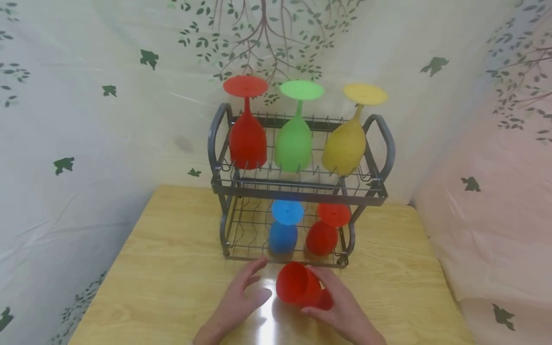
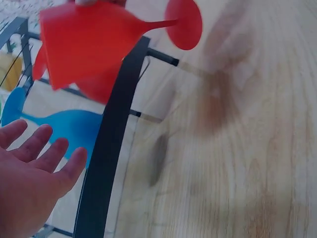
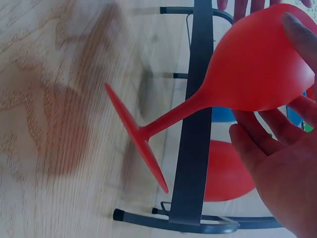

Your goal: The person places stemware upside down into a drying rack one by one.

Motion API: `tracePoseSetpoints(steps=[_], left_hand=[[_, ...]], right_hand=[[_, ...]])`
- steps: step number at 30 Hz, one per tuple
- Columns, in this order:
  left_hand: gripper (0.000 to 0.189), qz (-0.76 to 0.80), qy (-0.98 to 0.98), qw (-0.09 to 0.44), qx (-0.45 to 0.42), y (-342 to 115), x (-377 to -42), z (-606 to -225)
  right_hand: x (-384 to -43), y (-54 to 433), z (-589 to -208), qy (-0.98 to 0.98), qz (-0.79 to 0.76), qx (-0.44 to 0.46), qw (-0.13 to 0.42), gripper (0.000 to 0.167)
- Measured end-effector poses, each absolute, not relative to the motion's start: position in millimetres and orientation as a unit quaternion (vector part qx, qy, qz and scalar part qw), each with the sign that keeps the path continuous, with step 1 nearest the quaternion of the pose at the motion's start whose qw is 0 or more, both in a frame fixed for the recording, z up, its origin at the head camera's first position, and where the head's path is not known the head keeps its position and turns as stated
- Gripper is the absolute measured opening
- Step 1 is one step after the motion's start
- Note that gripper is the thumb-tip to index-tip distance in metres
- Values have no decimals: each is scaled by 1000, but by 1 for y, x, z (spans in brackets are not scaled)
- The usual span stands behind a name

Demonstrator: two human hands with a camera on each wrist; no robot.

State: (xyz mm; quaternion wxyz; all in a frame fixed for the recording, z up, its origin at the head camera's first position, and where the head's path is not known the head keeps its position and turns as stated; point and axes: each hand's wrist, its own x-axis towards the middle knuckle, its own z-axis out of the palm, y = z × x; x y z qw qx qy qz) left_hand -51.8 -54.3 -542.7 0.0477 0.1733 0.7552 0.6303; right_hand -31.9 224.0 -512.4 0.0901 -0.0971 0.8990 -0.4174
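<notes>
My right hand (image 1: pixel 342 309) grips a red plastic wine glass (image 1: pixel 294 283) by its bowl, in front of the dish rack. The mouth of the glass tilts up toward the head camera. In the right wrist view, thumb and fingers lie around the bowl (image 3: pixel 262 59), and the stem and foot (image 3: pixel 136 136) stick out free above the table. My left hand (image 1: pixel 239 299) is just left of the glass, fingers apart, holding nothing. The left wrist view shows that hand (image 2: pixel 34 178) clear of the glass (image 2: pixel 94 39).
A dark two-tier dish rack (image 1: pixel 302 194) stands on the wooden table (image 1: pixel 172 249). Upside down on top are red (image 1: pixel 247 143), green (image 1: pixel 293 146) and yellow (image 1: pixel 345 148) glasses. Below stand a blue glass (image 1: pixel 283 237) and another red glass (image 1: pixel 322 238). Patterned cloth (image 1: pixel 108 143) hangs behind.
</notes>
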Motion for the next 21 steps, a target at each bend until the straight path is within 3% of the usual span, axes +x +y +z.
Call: tracePoseSetpoints(steps=[4, 14, 21], left_hand=[[74, 602, 772, 80, 186, -48, -51, -542], [86, 527, 808, 101, 243, -44, -53, -535], [81, 494, 828, 111, 239, -45, -51, -532]], right_hand=[[-32, 221, -515, 904, -394, -131, 99, 82], [-37, 210, -516, 901, -378, -167, 133, 79], [-38, 205, -514, 906, -353, -191, 136, 82]])
